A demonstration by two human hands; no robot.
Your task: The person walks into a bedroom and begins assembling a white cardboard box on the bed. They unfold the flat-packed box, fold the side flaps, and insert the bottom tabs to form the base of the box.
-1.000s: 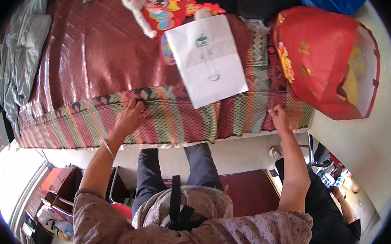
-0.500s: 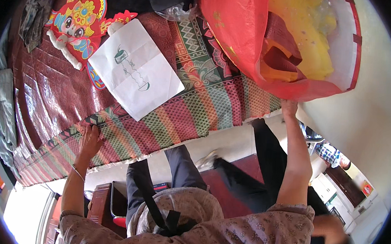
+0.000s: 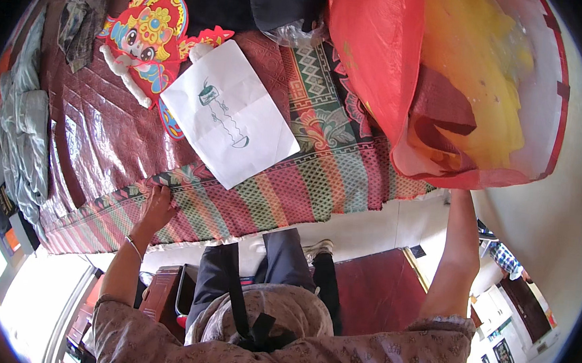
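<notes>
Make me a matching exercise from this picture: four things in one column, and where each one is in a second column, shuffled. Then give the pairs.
Things:
1. left hand
2. white paper bag
3. cartoon figure decoration
4. red bag

Places:
A. lying flat in the middle of the patterned cloth
B. raised at the right, its mouth open, yellow inside
C. resting on the striped near edge of the cloth
D. at the far left of the cloth, partly under the white bag's corner

Pairs: 1-C, 2-A, 3-D, 4-B
</notes>
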